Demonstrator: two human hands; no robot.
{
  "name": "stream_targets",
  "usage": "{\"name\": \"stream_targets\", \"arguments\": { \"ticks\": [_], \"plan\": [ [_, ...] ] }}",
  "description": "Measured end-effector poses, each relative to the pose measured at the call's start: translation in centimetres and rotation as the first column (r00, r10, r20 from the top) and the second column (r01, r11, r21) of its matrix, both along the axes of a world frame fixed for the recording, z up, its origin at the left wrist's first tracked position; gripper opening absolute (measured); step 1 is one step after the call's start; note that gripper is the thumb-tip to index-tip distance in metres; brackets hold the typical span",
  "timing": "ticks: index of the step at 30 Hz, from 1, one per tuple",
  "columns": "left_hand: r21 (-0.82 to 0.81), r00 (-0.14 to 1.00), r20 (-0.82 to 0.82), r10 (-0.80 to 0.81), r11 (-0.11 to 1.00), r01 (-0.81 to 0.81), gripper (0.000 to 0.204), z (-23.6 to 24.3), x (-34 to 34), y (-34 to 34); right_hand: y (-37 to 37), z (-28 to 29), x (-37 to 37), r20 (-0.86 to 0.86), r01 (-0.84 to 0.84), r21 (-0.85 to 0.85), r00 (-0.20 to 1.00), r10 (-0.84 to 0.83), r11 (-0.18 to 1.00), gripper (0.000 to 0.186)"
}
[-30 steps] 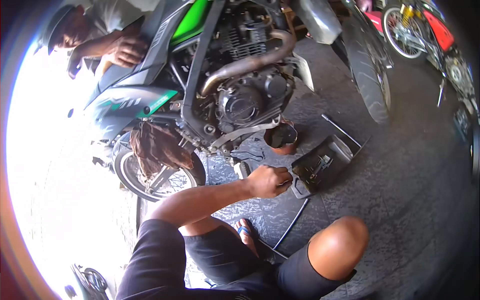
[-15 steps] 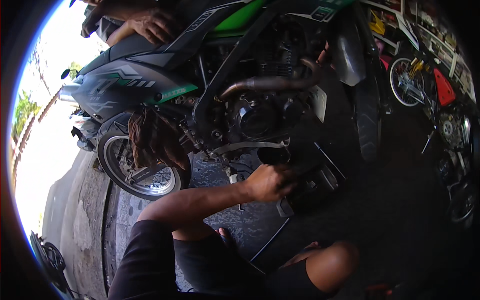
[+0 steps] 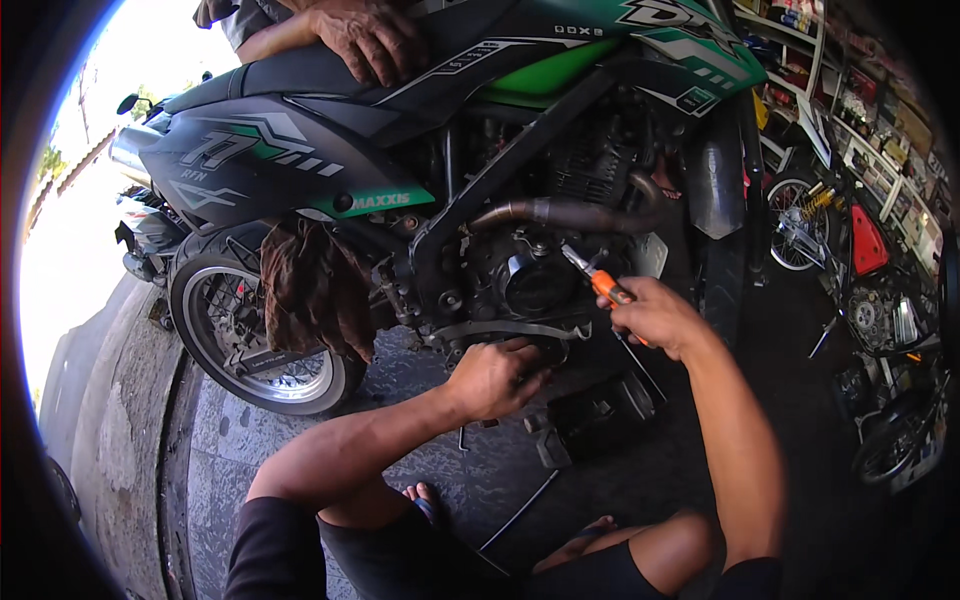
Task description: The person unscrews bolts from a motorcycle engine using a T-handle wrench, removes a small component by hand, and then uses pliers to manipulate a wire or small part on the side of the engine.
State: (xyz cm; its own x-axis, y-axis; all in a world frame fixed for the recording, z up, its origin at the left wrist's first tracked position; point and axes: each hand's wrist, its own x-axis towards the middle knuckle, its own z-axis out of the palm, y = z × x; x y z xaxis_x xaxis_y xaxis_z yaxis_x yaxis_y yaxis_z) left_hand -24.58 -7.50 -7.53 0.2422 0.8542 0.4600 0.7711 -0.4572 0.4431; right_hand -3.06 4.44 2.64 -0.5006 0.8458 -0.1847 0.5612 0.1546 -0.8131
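A green and black motorcycle [image 3: 330, 160] stands in front of me, its engine [image 3: 530, 280] at the centre. My left hand [image 3: 495, 378] is closed under the engine's lower edge, gripping something dark that I cannot make out. My right hand [image 3: 655, 315] holds orange-handled pliers [image 3: 600, 282], whose metal tip points up at the engine cover below the exhaust pipe [image 3: 560, 215]. A dark tray [image 3: 600, 415] lies on the floor under the engine, just right of my left hand.
Another person's hand [image 3: 370, 40] rests on the motorcycle's seat at the top. A brown rag [image 3: 315, 290] hangs over the rear wheel [image 3: 255, 340]. Other motorcycles [image 3: 880, 330] and shelves [image 3: 850, 90] stand at the right. My knees are at the bottom edge.
My view has shifted up and closer to the engine. My right hand has come into sight holding the pliers at the engine. My left hand stays low under the engine.
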Motion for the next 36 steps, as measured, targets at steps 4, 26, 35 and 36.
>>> {"name": "stream_targets", "arguments": {
  "ticks": [4,26,35,36],
  "plan": [
    [0.030,0.997,0.060,0.044,0.999,-0.046,0.023,-0.5,-1.7,0.7,1.8,0.4,-3.1,0.051,-0.034,-0.003,0.998,0.034,0.999,0.034],
    [0.018,0.743,0.502,0.443,0.854,-0.521,0.027,3.6,-3.4,8.1,4.6,1.7,-5.9,0.086,-0.053,-0.143,0.994,0.066,0.988,0.033],
    [-0.094,0.711,0.552,0.435,0.880,-0.465,0.025,4.0,-3.6,10.1,4.1,3.4,-7.3,0.166,-0.101,-0.160,0.978,0.127,0.982,0.031],
    [-0.104,0.705,0.543,0.456,0.870,-0.482,0.025,3.9,-3.7,10.1,4.0,3.7,-7.6,0.181,-0.105,-0.159,0.974,0.133,0.982,0.030]
  ]
}}
